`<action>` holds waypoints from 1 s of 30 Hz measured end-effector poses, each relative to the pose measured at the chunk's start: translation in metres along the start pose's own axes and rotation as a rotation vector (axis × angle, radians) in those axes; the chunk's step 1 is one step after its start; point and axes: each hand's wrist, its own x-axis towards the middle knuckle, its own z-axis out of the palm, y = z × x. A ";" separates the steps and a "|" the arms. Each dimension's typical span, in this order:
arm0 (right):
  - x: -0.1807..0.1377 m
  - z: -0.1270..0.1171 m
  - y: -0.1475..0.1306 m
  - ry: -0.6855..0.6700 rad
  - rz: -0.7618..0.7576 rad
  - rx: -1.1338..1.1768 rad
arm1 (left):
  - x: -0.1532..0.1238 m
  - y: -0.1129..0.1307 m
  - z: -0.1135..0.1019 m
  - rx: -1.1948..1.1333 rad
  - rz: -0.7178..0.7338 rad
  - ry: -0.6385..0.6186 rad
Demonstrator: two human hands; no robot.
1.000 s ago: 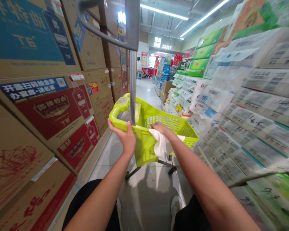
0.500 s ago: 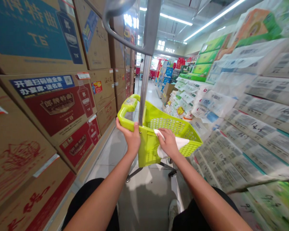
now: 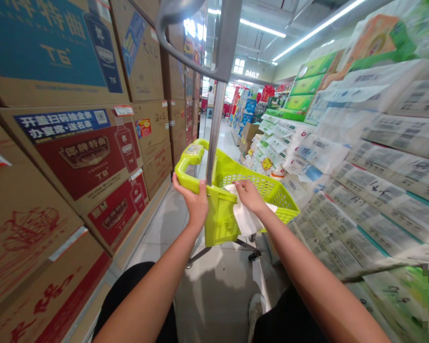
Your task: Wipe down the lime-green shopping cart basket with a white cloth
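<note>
A lime-green plastic shopping cart (image 3: 271, 195) on small wheels stands on the aisle floor in front of me. A grey metal handle post (image 3: 214, 133) rises from its near end. My left hand (image 3: 194, 202) is closed around the near rim of the basket, just left of the post. My right hand (image 3: 248, 195) presses a white cloth (image 3: 248, 219) against the basket's near rim; the cloth hangs down over the outside wall.
Stacked brown cartons with red and blue labels (image 3: 82, 152) wall the left side. Wrapped packs of tissue paper (image 3: 379, 157) line the right side, close to the cart. The tiled aisle (image 3: 221, 138) runs ahead towards further shelves and a "DAILY" sign (image 3: 252, 74).
My right hand with the cloth moved down the basket's near wall, then back up to the rim. My left hand kept its grip. The view shifted slightly.
</note>
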 end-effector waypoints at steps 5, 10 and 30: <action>-0.026 -0.004 -0.011 0.173 -0.169 -0.248 | 0.002 -0.002 -0.001 -0.003 -0.011 -0.002; -0.058 -0.015 -0.024 -0.017 -0.195 -0.504 | 0.003 -0.001 -0.002 -0.026 -0.031 -0.019; -0.043 -0.037 0.005 0.046 0.097 -0.407 | 0.003 0.006 -0.002 -0.016 -0.047 -0.012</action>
